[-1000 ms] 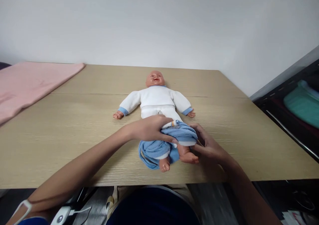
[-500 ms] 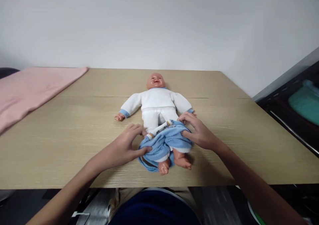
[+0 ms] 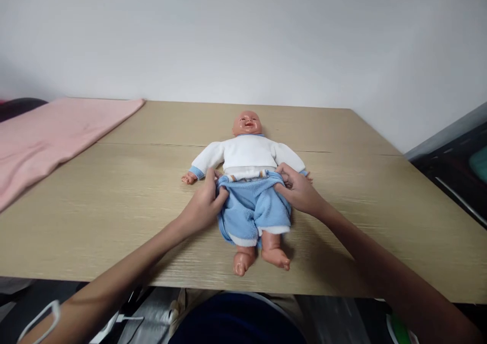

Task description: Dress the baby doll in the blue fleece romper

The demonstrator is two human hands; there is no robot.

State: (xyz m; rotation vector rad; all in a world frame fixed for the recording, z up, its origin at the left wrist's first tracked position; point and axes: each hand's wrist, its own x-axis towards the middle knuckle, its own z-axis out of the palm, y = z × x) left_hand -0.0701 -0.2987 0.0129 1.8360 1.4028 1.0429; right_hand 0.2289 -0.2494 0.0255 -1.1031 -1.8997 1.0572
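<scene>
**Item:** blue trousers (image 3: 254, 209), a terry-like knit with white cuffs. They are worn on the legs of a doll (image 3: 247, 126), which lies face up near the middle of the worktop (image 3: 114, 197), head away from the person. The waistband sits at the doll's waist, just under the hem of its white top (image 3: 247, 153). Bare feet show past the cuffs, toward the near edge.

**Handling, by judgement:** the cloth looks soft, light and stretchy. It bunches easily and is unlikely to slip through fingers. It is best held at the waistband, one side to each hand. The doll looks like hard plastic, light and apt to slide on the smooth board if tugged.

**Left hand** (image 3: 203, 204): grip closed, fingers pinching the waistband at its left end as seen.

**Right hand** (image 3: 299, 189): grip closed likewise on the opposite end, just beside the doll's blue-cuffed wrist.

**Also present:** pink cloth (image 3: 49, 131), spread flat at the worktop's far left, well apart from the doll.
</scene>
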